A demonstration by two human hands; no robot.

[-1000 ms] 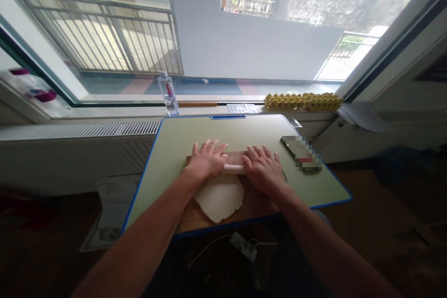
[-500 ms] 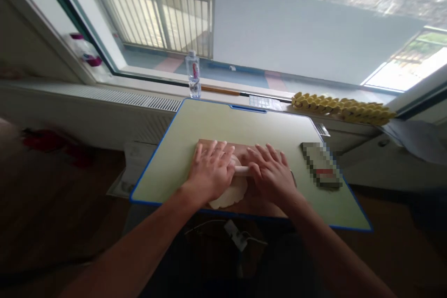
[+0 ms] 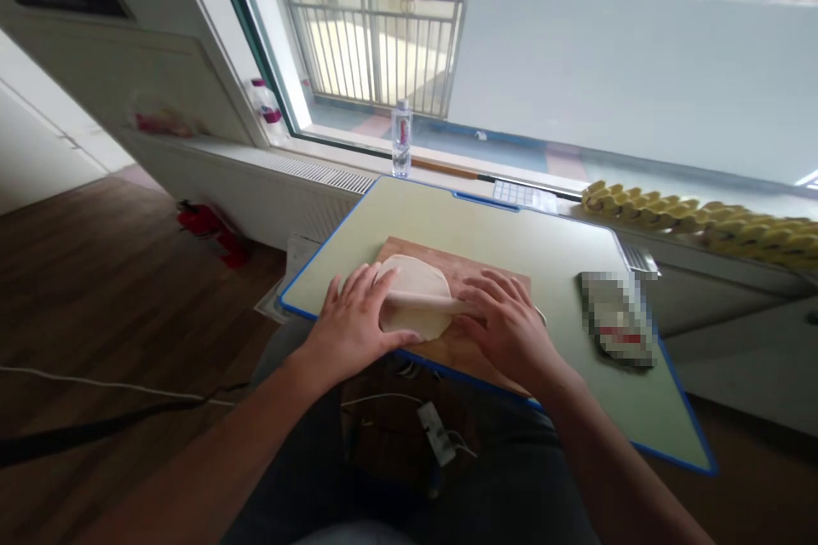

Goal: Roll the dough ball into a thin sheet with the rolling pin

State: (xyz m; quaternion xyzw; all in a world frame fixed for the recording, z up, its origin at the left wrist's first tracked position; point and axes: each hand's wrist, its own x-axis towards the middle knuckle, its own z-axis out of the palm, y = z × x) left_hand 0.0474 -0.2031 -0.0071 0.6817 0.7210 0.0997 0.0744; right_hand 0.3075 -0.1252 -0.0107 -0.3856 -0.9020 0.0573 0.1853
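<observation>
A flat, roundish sheet of dough (image 3: 418, 274) lies on a wooden board (image 3: 469, 262). A pale rolling pin (image 3: 425, 301) rests crosswise over the dough. My right hand (image 3: 511, 324) is closed over the pin's right part, with thumb and fingers bent around it. My left hand (image 3: 354, 319) lies at the pin's left end, fingers stretched out and thumb spread apart. Its index finger and thumb touch the left side of the dough. The left end of the pin is hidden by this hand.
The board lies on a pale green, blue-edged table (image 3: 422, 204). A phone-like, blurred-out object (image 3: 617, 319) is at the right. Behind stand a water bottle (image 3: 401, 140) and yellow egg trays (image 3: 696, 221) on the sill. A power strip (image 3: 436, 434) hangs below the table edge.
My left hand has spread its thumb away from the pin and shifted toward the dough's left edge. More dough shows beyond the pin. The view has swung left.
</observation>
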